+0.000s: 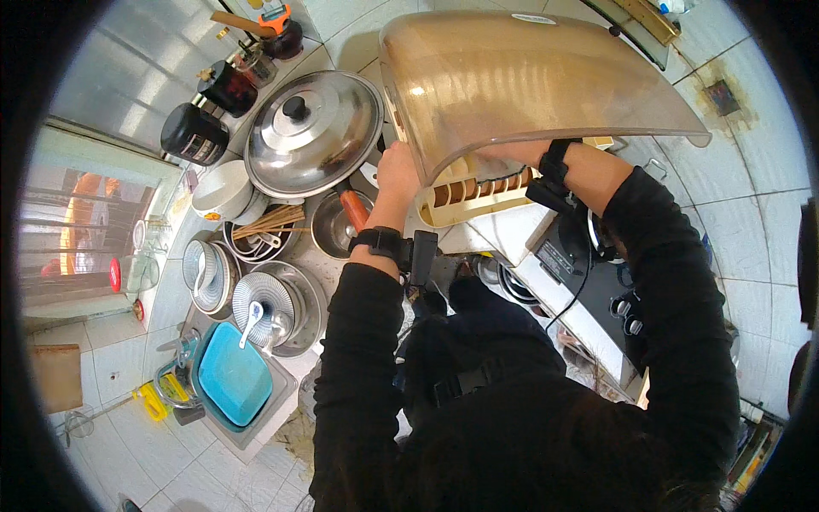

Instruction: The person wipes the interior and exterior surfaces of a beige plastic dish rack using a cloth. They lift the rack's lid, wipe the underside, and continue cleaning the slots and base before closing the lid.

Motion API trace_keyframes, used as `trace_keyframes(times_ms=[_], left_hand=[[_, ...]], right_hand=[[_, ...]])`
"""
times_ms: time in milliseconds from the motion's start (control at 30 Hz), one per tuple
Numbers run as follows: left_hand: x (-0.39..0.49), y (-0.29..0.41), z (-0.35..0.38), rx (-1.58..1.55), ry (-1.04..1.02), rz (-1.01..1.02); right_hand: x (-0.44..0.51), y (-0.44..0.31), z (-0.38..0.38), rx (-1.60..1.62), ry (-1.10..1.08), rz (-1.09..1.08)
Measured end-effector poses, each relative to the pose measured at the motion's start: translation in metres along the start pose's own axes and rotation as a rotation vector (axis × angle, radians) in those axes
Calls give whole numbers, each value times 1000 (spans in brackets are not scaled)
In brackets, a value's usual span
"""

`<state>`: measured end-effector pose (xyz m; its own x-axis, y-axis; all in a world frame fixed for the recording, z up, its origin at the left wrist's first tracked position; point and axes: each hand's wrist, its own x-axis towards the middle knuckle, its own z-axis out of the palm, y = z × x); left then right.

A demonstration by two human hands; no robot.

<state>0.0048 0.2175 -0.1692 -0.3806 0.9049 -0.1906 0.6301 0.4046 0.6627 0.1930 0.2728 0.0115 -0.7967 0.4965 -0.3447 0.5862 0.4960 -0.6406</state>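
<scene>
A raised, amber-tinted plastic cover arches over a cream plastic dish rack with slotted dividers. At the cover's left edge is my left hand, its fingers partly curled. Whether it grips the cover or only rests against it, I cannot tell. My right hand reaches in beneath the cover, above the rack. The tinted plastic blurs its fingers, so anything it holds is hidden. Beside my left wrist runs the reddish-brown handle of a pan, which has a domed metal lid on it.
Left on the counter are a metal bowl, wooden chopsticks, stacked striped bowls with a spoon and a blue basin. Dark jars line the window side. A black cooktop lies under my right forearm.
</scene>
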Motion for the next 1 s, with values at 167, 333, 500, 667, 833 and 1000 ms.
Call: trace_keyframes(times_ms=[167,333,500,667,833,1000], left_hand=[[1,1,4,-50,42,-34],[-1,-2,4,-17,70,17],[-4,-7,-2,48,88,78],[-17,11,-18,10,41,20],[-36,41,-41,-87,-16,-10],[-40,46,-44,-126,-6,-71]], right_hand=[[14,24,22,-115,13,-284],[32,61,24,-257,-43,-300],[41,60,34,-174,22,-193],[29,72,21,-340,-117,-304],[53,95,6,-344,291,-170],[71,110,25,-372,300,-224]])
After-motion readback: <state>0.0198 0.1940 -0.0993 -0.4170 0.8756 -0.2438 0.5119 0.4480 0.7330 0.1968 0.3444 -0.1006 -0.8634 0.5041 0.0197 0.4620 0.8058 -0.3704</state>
